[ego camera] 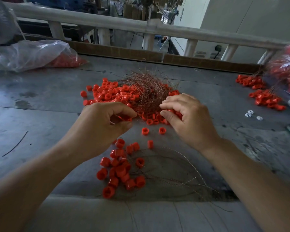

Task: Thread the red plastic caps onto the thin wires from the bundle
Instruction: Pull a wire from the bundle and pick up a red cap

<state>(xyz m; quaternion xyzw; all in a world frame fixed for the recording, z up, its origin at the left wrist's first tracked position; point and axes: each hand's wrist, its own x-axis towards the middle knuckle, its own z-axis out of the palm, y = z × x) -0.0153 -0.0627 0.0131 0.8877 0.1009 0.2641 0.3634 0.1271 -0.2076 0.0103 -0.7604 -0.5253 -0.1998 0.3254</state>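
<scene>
Grey and scuffed, our metal worktable point(40, 101) fills the view, with a pale railing point(107, 22) behind it. On its far left lies a clear plastic bag point(35, 54) with red caps inside; at the far right edge a second, blurred bag of red pieces point(286, 71) shows. In the middle sits the big pile of red plastic caps point(110, 93), and the bundle of thin coppery wires point(146, 87) arches over its right part. Nearer us lies a smaller cluster of caps point(119, 171) already strung on wires point(177, 173) that trail off to the right. Our left hand point(102, 121) is curled, thumb and fingertips pinching a red cap point(126, 118) just at the near edge of the bundle; whether a wire is in that pinch too we cannot tell. Our right hand point(187, 118) rests loosely curled on the caps at the bundle's right side, fingers bent down among them. Two loose caps point(145, 131) lie between our hands
</scene>
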